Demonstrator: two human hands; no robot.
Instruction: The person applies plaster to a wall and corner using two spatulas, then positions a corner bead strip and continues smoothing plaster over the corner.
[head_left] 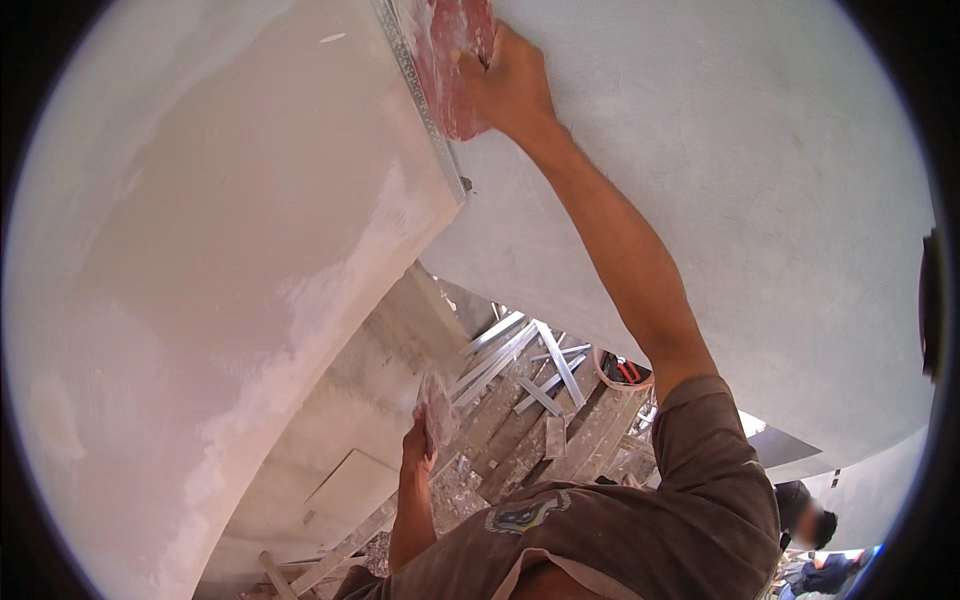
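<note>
High in the head view, my right hand [510,85] grips a red, putty-smeared flat tool [452,35], held against a grey board [760,170] beside a perforated metal corner strip [425,110]. A pale plastered panel [190,230] with whitish patches fills the left side and meets the strip. Lower down, my left hand [418,450] is closed on a second flat tool [437,410], coated with pale putty, held out below the panels.
Below are metal profiles [550,370] on dusty planks [590,440], a bucket [605,365] with red-handled tools, and a pale board [350,485] against a stained wall [370,350]. Another person [805,515] in dark clothing is at the lower right.
</note>
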